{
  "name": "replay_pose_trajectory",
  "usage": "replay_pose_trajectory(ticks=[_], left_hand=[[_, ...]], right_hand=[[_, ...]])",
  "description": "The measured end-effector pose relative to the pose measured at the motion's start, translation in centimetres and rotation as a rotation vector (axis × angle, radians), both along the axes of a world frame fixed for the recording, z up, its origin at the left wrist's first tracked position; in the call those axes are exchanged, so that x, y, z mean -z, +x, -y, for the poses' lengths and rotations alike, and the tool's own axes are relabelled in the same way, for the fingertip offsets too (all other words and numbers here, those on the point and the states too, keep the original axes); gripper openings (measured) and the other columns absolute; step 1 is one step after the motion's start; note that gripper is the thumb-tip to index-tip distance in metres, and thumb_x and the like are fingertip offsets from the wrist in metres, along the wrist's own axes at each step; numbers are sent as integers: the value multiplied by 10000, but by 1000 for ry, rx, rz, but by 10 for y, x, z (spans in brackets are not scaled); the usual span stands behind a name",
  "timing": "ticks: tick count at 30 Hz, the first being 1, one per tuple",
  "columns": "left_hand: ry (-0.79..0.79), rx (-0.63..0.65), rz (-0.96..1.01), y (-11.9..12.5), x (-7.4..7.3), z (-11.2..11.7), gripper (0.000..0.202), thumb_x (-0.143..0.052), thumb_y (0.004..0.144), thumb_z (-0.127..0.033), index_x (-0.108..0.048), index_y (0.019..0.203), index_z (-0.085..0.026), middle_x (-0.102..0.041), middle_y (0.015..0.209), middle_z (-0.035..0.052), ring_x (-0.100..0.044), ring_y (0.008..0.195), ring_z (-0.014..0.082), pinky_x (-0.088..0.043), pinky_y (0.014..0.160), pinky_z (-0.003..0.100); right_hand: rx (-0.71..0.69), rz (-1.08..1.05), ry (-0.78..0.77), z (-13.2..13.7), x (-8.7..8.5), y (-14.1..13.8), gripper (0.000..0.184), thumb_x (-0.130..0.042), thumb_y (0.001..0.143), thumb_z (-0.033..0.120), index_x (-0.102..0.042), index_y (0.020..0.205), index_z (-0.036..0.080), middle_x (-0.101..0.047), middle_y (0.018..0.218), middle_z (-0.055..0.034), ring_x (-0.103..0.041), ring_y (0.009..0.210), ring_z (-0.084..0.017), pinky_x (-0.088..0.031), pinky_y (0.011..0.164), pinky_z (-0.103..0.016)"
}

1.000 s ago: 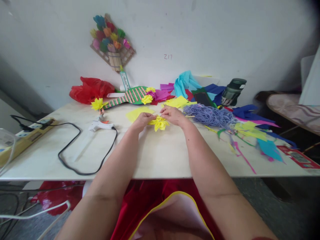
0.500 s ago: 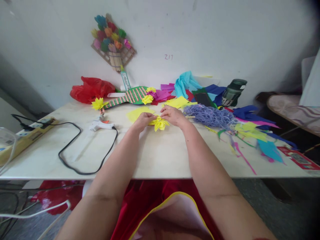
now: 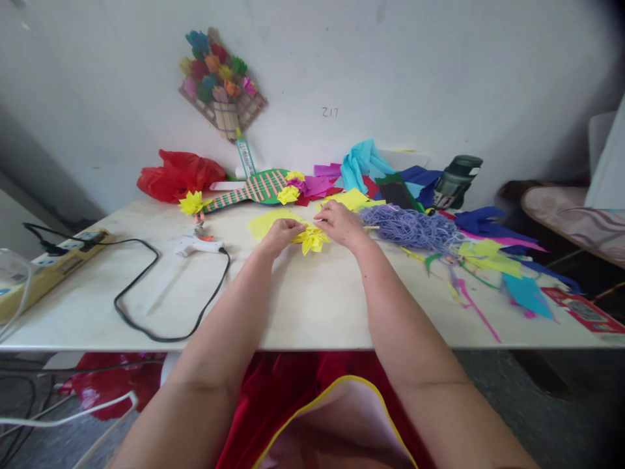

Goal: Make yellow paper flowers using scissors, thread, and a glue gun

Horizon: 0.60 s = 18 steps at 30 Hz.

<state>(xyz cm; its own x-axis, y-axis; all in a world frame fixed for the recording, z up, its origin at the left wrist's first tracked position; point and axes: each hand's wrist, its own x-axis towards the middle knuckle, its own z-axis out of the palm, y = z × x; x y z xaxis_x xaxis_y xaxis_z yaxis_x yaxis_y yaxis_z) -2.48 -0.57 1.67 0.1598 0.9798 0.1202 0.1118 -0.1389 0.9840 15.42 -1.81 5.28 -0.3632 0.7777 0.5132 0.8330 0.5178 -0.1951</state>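
Observation:
A yellow paper flower (image 3: 312,241) lies on the white table (image 3: 312,306) between my two hands. My left hand (image 3: 280,233) is curled and pinches the flower's left side. My right hand (image 3: 342,223) is curled too, with its fingertips on the flower's upper right edge. A flat yellow paper sheet (image 3: 266,220) lies just behind my left hand. My fingertips are partly hidden by the backs of my hands.
A white glue gun (image 3: 198,245) with a black cord (image 3: 146,312) lies left. A power strip (image 3: 49,267) sits at the far left edge. Purple string (image 3: 415,228), coloured paper scraps (image 3: 493,260), a green racket (image 3: 254,187), a red bag (image 3: 178,172) and a dark bottle (image 3: 454,179) crowd the back and right.
My right hand has lifted slightly up and back over the flower. The left hand and the flower stay almost where they were.

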Motion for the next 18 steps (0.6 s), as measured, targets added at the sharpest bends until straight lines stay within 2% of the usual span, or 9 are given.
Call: replay_pose_trajectory(ticks=[5, 11, 18], left_hand=[[49, -20, -56, -2, 5, -6, 362, -682, 575, -462, -604, 630, -113, -517, 533, -7, -444, 498, 76, -346, 498, 217], [155, -81, -216, -1, 1, -2, 302, -637, 617, -422, -614, 621, -121, -511, 537, -10, -424, 517, 86, -314, 507, 220], [239, -114, -313, 0, -4, 3, 281, -591, 656, -404, -616, 633, -125, -503, 543, -13, -400, 541, 92, -294, 514, 219]], right_hand=[[96, 14, 27, 5, -6, 2, 231, -455, 854, 324, -651, 920, 221, -587, 1046, -56, -517, 972, -192, -394, 733, -284], [183, 147, -83, 9, -9, 2, 223, -453, 853, 349, -616, 930, 219, -662, 918, -52, -581, 833, -185, -371, 677, -275], [120, 161, -193, 10, -10, 6, 249, -465, 841, 405, -600, 952, 228, -679, 898, -34, -593, 822, -172, -369, 675, -255]])
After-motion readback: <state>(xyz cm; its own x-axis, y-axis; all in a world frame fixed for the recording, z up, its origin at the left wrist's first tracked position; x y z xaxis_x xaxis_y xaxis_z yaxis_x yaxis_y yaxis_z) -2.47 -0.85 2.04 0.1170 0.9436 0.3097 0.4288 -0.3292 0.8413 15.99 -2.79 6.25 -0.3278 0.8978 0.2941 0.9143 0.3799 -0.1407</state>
